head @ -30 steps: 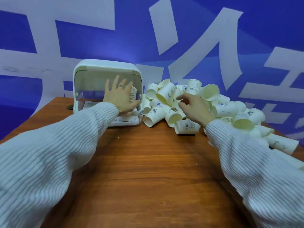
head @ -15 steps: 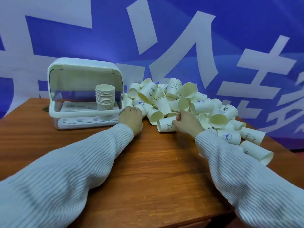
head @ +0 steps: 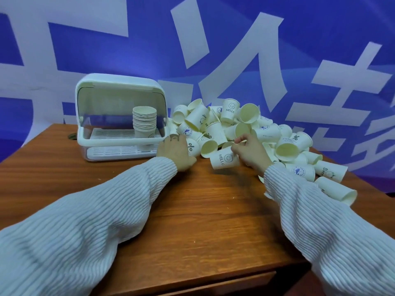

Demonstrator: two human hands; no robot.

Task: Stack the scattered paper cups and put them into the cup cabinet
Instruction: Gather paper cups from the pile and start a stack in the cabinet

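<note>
A white cup cabinet (head: 96, 144) with its clear lid raised stands at the table's back left. Inside it, a stack of paper cups (head: 144, 120) stands upright on the rack. To its right, a pile of loose white paper cups (head: 265, 132) spreads toward the table's right edge. My left hand (head: 175, 151) rests at the pile's left end, fingers curled on a cup marked "%" (head: 192, 147). My right hand (head: 251, 151) grips the open end of a cup marked "HELLO" (head: 222, 161), which lies on its side at the pile's front.
The brown wooden table (head: 192, 210) has bare wood between me and the pile. Its front edge runs along the bottom of the view. A blue backdrop with white characters (head: 149, 50) hangs close behind. A small round hole (head: 72, 136) sits left of the cabinet.
My left hand has come out of the cabinet, leaving the stack inside, and moved right to the pile. My right hand dropped from the pile's top to the HELLO cup.
</note>
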